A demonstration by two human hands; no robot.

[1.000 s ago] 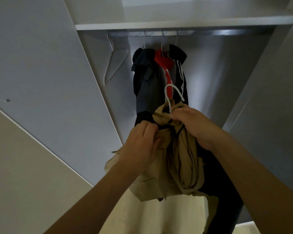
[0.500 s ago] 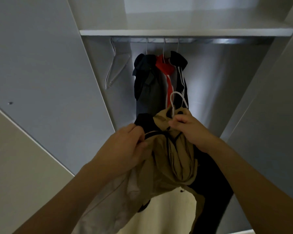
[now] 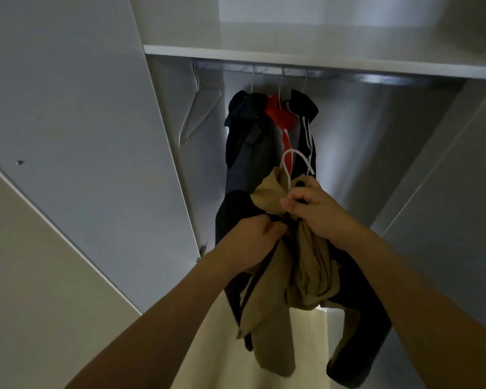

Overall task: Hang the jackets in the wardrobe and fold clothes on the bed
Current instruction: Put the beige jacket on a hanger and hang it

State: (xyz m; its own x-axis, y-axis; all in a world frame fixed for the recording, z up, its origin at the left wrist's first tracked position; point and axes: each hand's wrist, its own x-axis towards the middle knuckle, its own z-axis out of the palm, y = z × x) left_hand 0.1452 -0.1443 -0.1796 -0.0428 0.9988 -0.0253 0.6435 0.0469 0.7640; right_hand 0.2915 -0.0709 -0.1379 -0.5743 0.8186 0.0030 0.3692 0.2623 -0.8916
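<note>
Since the earlier frame both hands have lifted the tan jacket point(image 3: 286, 265) higher toward the rail point(image 3: 376, 77), centre frame. It looks soft and light. The right hand point(image 3: 317, 211) pinches the collar under the white hanger hook point(image 3: 292, 161), the best hold; the left hand point(image 3: 250, 242) grips the front edge.

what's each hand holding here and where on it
Both hold the tan jacket. The right hand pinches its collar just below the white hanger hook; the left hand has its grip on the dark-edged front opening beside it.
</note>
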